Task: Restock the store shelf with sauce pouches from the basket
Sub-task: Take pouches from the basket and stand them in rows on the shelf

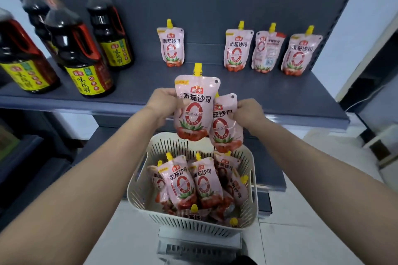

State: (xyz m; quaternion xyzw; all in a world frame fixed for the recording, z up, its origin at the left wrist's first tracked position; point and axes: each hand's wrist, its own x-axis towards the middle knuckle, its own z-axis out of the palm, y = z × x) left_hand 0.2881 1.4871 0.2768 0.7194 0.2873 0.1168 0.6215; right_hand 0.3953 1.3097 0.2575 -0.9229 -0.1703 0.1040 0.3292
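Both hands grip tomato sauce pouches above a white slotted basket (247, 217) of more: left hand (162, 106) one pouch (193, 109), right hand (247, 112) another (226, 127). Four pouches (238, 49) stand on the dark grey shelf (280, 92) beside soy sauce bottles (79, 54); pale floor tiles (301, 232) below.

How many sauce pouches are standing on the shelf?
4: one alone left of the gap, then three grouped to the right. None seem hidden.
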